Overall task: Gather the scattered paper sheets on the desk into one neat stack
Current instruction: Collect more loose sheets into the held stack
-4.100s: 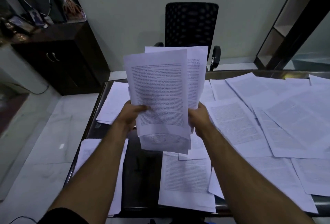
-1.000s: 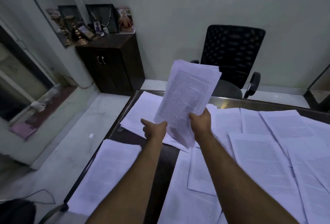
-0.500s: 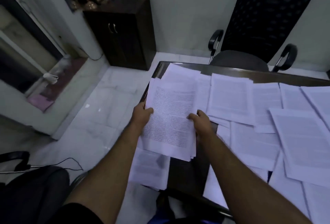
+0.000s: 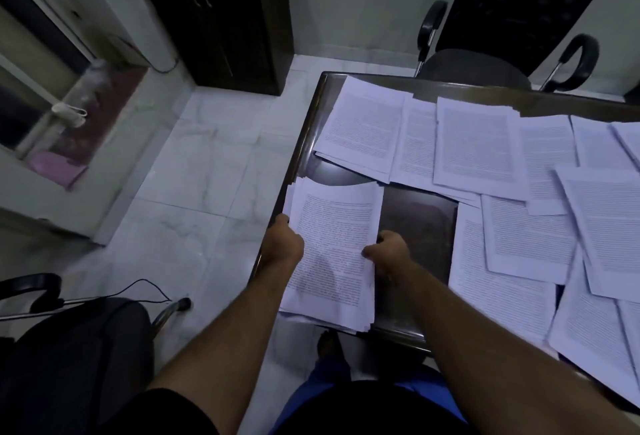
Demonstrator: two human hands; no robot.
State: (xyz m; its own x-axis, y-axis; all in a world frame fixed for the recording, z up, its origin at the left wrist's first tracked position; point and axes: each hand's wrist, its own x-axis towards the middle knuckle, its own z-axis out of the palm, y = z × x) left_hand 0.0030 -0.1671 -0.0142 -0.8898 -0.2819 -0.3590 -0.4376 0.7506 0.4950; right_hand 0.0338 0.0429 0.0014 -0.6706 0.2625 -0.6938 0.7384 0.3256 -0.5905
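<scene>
Gripped: paper stack (image 4: 334, 251), centre frame, on the near-left corner of the desk (image 4: 417, 226); my left hand (image 4: 284, 244) clasps its left edge, right hand (image 4: 389, 254) pinches its right edge. Loose sheets (image 4: 485, 143) overlap across right half.

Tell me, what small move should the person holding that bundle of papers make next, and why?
Probably let go and reach for the nearest loose sheet. The stack of white printed paper sheets seems to lie at the dark glossy desk's near-left corner, left hand and right hand gripping its sides, while scattered white sheets remain.
</scene>
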